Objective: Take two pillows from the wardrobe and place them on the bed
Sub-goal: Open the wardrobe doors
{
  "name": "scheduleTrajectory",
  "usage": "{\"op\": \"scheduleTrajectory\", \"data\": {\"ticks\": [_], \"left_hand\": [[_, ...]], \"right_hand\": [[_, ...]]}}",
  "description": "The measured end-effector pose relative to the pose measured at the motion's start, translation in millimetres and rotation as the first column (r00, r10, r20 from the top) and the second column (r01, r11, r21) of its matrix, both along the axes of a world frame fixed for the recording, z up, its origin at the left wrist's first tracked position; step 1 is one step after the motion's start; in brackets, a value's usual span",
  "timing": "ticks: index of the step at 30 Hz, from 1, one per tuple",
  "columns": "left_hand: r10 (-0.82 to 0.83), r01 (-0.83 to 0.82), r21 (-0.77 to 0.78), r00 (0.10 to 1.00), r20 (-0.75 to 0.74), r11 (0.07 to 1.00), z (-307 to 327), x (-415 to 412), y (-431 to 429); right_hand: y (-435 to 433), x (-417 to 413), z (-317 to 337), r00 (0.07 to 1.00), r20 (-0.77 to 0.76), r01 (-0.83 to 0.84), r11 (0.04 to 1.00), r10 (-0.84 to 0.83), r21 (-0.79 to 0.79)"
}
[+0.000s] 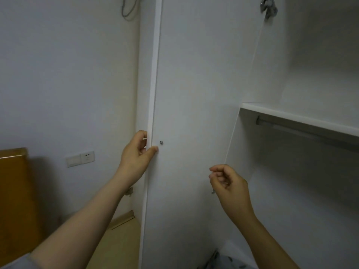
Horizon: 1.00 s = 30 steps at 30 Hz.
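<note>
shelf: white, inside wardrobe | top: bare | beneath: metal rail | below: patterned fabric

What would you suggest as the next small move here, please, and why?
Probably swing the wardrobe door fully aside with the left hand, which pinches its edge. The right hand hangs empty, and patterned fabric, perhaps a pillow, shows low inside.

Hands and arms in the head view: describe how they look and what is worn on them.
Both arms are bare from wrist to well up the forearm. A bit of pale grey sleeve shows at the bottom left corner, on the left arm's upper end. No gloves, watch or bracelet are visible on the left hand or the right hand. Rings cannot be ruled out, since the fingers are curled. Nails look short and unpainted.
</note>
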<state>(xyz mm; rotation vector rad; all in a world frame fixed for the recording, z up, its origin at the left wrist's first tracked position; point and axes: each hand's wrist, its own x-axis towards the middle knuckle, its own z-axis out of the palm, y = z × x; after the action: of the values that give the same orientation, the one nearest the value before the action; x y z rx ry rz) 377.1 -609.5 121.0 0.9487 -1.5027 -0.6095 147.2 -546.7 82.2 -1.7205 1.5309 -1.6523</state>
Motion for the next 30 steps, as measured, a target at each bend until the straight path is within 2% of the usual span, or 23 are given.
{"op": "scheduleTrajectory", "data": {"ticks": [16,20,23,25,30], "left_hand": [[0.029,-0.029,0.006,0.998,0.048,1.0,-4.7,5.4,-6.6],[0.149,-0.148,-0.011,0.985,0.091,0.989,-12.1,0.7,10.5],[0.276,-0.258,-0.117,0.944,0.183,0.959,-20.4,-6.4,28.8],[0.274,-0.228,-0.188,0.923,0.271,0.955,-23.7,-17.2,39.4],[0.089,-0.055,-0.121,0.949,0.304,0.991,-34.2,-67.9,62.4]], "right_hand": [[-5.0,6.5,3.1,1.0,-0.023,0.004,1.0,-0.004,-0.027],[-0.7,-1.9,4.8,1.0,-0.014,-0.01,1.0,0.01,-0.028],[5.0,-16.1,0.5,1.0,-0.002,-0.006,1.0,0.006,-0.026],[9.3,-28.7,-4.6,1.0,0.005,0.005,1.0,-0.005,-0.021],[26.0,-63.0,-16.6,0.999,0.04,0.027,1.0,-0.027,-0.006]]}}
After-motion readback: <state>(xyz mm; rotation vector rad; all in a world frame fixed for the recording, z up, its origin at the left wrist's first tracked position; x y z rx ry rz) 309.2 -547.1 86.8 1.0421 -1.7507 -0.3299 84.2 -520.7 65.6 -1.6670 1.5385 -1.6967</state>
